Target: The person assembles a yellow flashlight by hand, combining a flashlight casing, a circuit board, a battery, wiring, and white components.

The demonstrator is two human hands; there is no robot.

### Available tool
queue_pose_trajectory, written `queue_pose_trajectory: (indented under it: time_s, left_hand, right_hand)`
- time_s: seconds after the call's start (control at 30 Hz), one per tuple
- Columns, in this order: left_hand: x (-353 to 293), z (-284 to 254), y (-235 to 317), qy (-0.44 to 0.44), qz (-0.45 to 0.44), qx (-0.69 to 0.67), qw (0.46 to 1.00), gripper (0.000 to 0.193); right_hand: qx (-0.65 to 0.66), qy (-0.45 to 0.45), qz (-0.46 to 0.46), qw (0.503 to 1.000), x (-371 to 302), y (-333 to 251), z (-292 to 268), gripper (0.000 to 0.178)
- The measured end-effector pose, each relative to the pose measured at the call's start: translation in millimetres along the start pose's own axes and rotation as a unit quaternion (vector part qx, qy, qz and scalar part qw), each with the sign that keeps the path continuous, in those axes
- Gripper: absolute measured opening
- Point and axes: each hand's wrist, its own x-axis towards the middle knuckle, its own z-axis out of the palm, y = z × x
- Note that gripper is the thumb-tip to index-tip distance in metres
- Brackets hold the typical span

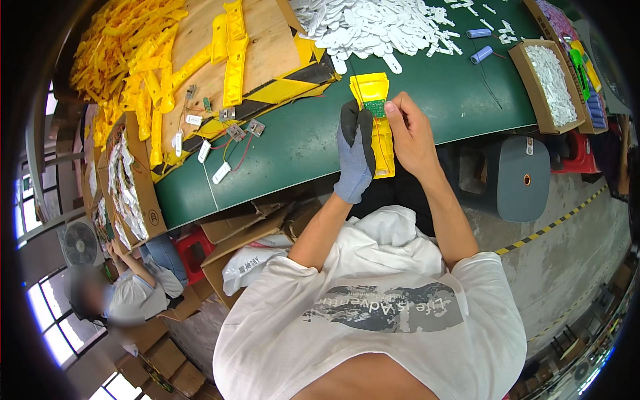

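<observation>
Holding the yellow casing (382, 160) in our gloved left hand (356, 152), we position it at the front edge of the green tabletop (300, 133), its lower end extending past that edge. The green circuit board (375, 109) lies across the casing, between both hands. We place our bare right hand (412, 133) at the board's right side, thumb extended, fingers curled; we cannot tell whether they pinch it. Beyond the casing, we have piled white plastic parts (373, 30); rightward, two purple cells (481, 55).
</observation>
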Motion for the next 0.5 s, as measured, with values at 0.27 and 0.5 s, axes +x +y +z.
queue_pose_trajectory:
  time_s: [0.27, 0.5]
  left_hand:
    - [4, 2, 11, 0.057, -0.014, -0.266, 0.962, 0.029]
    - [-22, -27, 14, 0.303, 0.262, 0.185, 0.897, 0.043]
  right_hand:
    - [-0.085, 0.040, -0.136, 0.986, -18, -17, -15, 0.044]
    - [-0.182, -0.043, -0.136, 0.973, -8, 4, -33, 0.056]
